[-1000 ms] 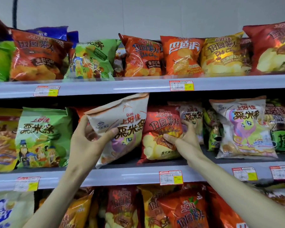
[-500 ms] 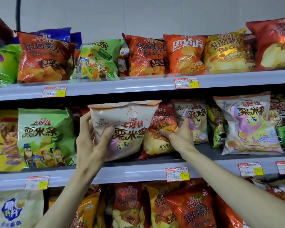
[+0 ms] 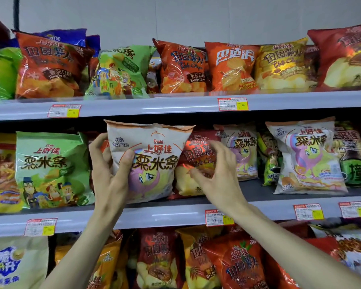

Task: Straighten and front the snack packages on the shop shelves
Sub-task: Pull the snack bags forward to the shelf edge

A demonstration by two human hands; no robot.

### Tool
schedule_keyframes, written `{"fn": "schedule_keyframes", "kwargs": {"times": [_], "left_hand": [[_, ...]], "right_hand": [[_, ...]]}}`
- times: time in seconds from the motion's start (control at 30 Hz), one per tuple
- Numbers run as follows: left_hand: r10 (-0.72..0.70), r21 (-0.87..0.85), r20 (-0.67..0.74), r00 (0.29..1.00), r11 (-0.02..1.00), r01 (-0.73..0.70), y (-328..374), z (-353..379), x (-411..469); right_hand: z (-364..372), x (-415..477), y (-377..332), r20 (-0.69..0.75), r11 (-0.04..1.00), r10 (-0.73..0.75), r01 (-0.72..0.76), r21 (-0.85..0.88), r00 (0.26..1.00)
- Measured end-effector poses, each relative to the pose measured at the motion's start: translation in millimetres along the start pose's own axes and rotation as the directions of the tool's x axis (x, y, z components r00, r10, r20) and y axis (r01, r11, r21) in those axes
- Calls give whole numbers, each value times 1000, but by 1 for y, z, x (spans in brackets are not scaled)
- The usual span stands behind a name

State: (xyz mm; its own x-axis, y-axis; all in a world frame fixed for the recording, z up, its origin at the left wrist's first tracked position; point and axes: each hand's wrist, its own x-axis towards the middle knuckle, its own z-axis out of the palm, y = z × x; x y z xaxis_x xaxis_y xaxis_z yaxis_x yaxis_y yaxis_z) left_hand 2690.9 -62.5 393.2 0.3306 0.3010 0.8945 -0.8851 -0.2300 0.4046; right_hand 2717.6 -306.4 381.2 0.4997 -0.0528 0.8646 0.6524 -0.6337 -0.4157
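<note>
Two hands meet at the middle shelf (image 3: 165,217), bare just right of them. The left hand (image 3: 111,178) clamps the upright white bag (image 3: 154,142) by its left edge. The right hand (image 3: 221,176), fingers curved apart, covers the red bag (image 3: 198,142); grip unclear.

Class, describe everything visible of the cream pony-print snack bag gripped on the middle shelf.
The cream crinkled-plastic pony-print snack bag shows an orange Oishi logo, red and brown Chinese lettering and a pastel cartoon pony. Its serrated top seal sags. It stands upright, facing out, on the grey middle shelf, overlapping a red chip bag. The left hand grips its left edge, thumb across the front; whether the right hand touches it is unclear.
</note>
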Motion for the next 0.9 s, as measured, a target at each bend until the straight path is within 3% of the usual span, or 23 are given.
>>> {"fn": "schedule_keyframes", "kwargs": {"times": [0.07, 0.13, 0.2, 0.4, 0.53, 0.73, 0.9], "left_hand": [[8, -3, -7, 1000, 1000, -8, 1, 1, -1], [31, 17, 6, 999, 999, -32, 5, 2, -3], [55, 55, 25, 998, 997, -56, 10, 1, -4], [133, 36, -31, 991, 991, -131, 35, -12, -3], [43, -92, -16, 999, 995, -44, 51, 2, -8], [65, -191, 226, 972, 981, -21, 68, 71, -33], [68, -74, 347, 936, 996, -45, 68, 143, -37]], "right_hand": [[2, -9, -22, 197, 997, -76, 69, 45, 977], [12, -12, -36, 380, 996, -52, 23, 82, 924], [26, -13, -42, 403, 990, -41, -17, 140, 914], [29, -29, -64, 315, 916, -109, -29, 401, 943], [2, -40, -64, 224, 862, -80, -45, 504, 971], [-57, -45, -18, -25, 909, -19, 27, 416, 1000], [-99, -35, 36, -270, 940, 31, 64, 336, 962]]}}
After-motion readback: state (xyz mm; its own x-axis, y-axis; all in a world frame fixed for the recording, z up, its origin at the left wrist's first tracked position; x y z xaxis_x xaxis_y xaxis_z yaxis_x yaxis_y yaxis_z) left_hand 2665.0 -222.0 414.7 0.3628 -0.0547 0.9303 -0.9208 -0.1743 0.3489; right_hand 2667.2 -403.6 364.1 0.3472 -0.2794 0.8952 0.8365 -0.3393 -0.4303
